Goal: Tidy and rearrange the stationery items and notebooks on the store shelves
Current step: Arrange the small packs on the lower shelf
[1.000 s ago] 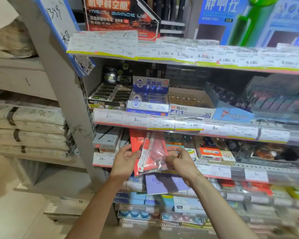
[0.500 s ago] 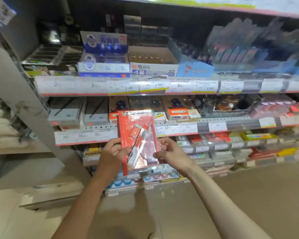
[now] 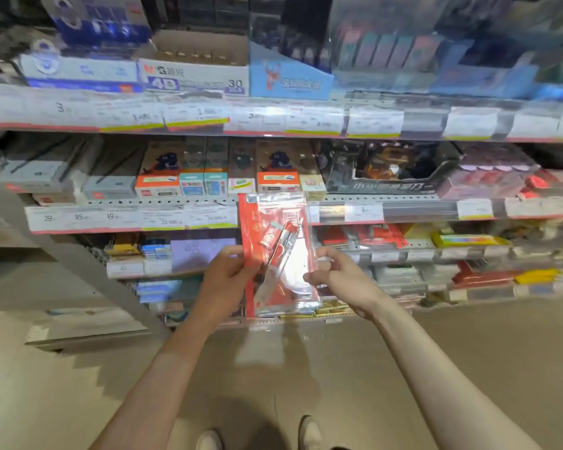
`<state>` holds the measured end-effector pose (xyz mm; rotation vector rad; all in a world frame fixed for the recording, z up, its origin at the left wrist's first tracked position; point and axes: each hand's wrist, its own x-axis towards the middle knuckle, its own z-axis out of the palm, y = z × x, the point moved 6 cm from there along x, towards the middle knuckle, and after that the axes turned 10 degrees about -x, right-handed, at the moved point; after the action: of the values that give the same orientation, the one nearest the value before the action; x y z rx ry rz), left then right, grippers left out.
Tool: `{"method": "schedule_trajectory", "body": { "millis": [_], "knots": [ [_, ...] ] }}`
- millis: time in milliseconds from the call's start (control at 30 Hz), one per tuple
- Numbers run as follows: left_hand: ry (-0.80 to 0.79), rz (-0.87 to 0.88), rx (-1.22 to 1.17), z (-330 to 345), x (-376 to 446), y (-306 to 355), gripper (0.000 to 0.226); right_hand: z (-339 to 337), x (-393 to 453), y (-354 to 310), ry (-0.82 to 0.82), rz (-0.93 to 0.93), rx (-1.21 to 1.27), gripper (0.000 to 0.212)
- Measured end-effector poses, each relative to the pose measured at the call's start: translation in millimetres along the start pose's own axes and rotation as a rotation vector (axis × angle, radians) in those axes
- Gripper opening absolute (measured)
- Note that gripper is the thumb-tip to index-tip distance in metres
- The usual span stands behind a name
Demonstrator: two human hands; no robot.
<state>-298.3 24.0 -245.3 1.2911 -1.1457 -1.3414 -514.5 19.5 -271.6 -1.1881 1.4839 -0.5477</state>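
Both hands are on one red stationery pack (image 3: pixel 278 254) in a shiny clear sleeve, held upright in front of the shelves; left hand (image 3: pixel 226 274) has its fingers curled round the pack's left edge, thumb on the front; right hand (image 3: pixel 337 274) pinches the right edge, fingertips (image 3: pixel 309 279) pressed onto the glossy front, the other fingers curled behind; looks like pens or similar inside, too blurry to tell for sure.

Just past the top of the pack is the perforated shelf rail (image 3: pixel 387 198) with price tags (image 3: pixel 130 216) running off to the left of the left fingers; right above that sit small orange boxes (image 3: pixel 156 186) and teal ones beside them; off beyond the right fingers there's a black display tray (image 3: pixel 394 173).

Left of the left hand, one shelf down, a purple notebook (image 3: pixel 202 254); higher up, a white box marked 4B (image 3: pixel 195 77) next to a light blue carton (image 3: pixel 290 81); below the wrists, beige floor (image 3: pixel 62 384) and two shoe tips (image 3: pixel 309 433).
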Motion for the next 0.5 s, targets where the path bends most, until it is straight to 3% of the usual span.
{"method": "schedule_trajectory", "body": {
  "millis": [233,500],
  "knots": [
    [0.079,-0.106,-0.136,103.9,-13.2,-33.2,0.011,-83.7,-11.5,51.0,-0.119,-0.02,-0.016,0.026],
    [0.007,-0.255,-0.011,157.4,-5.2,-96.5,0.019,-120.4,-7.4,124.7,-0.119,0.136,-0.012,0.024]
  ]
}}
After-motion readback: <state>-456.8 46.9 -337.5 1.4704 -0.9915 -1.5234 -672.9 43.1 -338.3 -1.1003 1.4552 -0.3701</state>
